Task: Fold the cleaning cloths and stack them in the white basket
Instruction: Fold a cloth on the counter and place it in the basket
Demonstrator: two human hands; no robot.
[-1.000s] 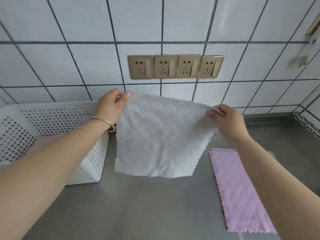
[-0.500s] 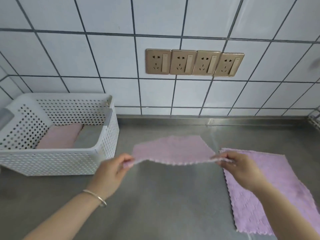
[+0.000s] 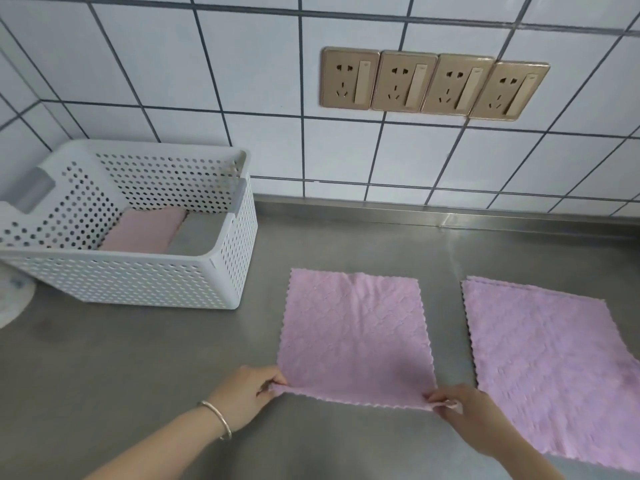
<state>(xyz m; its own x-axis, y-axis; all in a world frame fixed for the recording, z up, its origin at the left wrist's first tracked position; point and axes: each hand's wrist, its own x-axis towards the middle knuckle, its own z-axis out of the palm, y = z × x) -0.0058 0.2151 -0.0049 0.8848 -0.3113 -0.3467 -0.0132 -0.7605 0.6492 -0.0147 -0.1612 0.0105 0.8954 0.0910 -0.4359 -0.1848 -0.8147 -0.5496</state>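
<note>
A pink cloth (image 3: 355,336) lies flat and roughly square on the steel counter (image 3: 138,358), right of the white basket (image 3: 138,282). The left hand (image 3: 244,394) and right hand (image 3: 460,415) pinch its near corners. The room appears to be a tiled kitchen.

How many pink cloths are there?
3 visible: one folded in the white basket, one spread flat held by both hands, one pile on the right, possibly hiding more underneath.

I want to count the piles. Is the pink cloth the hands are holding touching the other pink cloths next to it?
Apart. The head view shows a bare strip of steel counter between the held pink cloth and the pink pile.
</note>
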